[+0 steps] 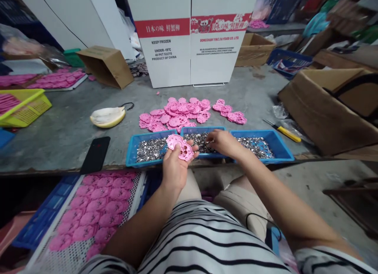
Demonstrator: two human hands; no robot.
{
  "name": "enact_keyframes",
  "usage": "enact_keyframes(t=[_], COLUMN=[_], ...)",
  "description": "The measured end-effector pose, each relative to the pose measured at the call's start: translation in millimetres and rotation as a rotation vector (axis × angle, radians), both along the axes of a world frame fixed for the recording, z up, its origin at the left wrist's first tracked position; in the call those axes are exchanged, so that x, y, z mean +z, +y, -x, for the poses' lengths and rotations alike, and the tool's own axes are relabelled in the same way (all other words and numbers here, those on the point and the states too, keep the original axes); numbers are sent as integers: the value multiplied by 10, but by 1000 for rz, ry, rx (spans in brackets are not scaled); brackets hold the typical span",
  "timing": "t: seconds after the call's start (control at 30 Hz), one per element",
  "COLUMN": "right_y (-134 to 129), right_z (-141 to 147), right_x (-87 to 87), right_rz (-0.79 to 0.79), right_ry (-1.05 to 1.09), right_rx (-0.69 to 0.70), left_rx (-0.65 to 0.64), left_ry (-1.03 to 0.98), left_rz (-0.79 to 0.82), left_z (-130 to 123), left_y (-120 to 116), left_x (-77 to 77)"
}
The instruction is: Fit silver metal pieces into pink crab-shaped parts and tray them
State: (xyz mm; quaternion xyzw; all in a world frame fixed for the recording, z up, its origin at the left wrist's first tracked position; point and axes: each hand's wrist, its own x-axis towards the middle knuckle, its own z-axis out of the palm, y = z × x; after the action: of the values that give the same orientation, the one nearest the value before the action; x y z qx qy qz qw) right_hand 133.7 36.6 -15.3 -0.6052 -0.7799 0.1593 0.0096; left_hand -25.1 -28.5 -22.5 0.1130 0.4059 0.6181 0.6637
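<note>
My left hand (175, 167) grips a flat pink plastic piece (185, 151) with holes in it, thumb on top, above the gap between two blue trays. My right hand (223, 142) reaches into the middle blue tray (203, 129), its fingers bent down among small shiny metal parts (196, 139); whether they pinch one is hidden. The left blue tray (129, 150) and the right blue tray (283, 146) hold similar small metal parts. Behind the trays, more pink pieces (180, 108) lie in a loose heap.
A black phone (95, 153) lies at the table's front edge, near a yellow fruit peel (108, 117). A yellow-handled tool (288, 134) and a cardboard box (321, 104) are on the right. White cartons (171, 69) stand behind. Below left, a perforated tray (79, 248) carries rows of pink pieces.
</note>
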Motion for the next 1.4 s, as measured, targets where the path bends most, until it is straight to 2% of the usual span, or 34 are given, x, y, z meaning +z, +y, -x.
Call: enact_keyframes(t=[0.07, 0.23, 0.47, 0.73, 1.0, 1.27, 1.4], right_y=[46, 66, 95, 77, 114, 83, 76], right_z=[49, 118, 79, 42, -12, -101, -119], right_x=[4, -24, -21, -44, -62, -195, -236], right_rz=[56, 109, 117, 99, 29, -35, -22], right_ry=[-147, -251, -317, -299, -121, 220, 369], right_rx=[49, 90, 84, 69, -11, -141, -180], left_rx=[-14, -37, -69, -106, -178, -229, -240], left_ry=[20, 78, 109, 135, 175, 181, 189], left_rz=[-4, -38, -47, -39, -102, -91, -99], left_z=[37, 105, 128, 83, 115, -12, -27], left_y=[-22, -77, -97, -63, 18, -22, -32], left_x=[-9, -40, -100, -114, -65, -177, -178])
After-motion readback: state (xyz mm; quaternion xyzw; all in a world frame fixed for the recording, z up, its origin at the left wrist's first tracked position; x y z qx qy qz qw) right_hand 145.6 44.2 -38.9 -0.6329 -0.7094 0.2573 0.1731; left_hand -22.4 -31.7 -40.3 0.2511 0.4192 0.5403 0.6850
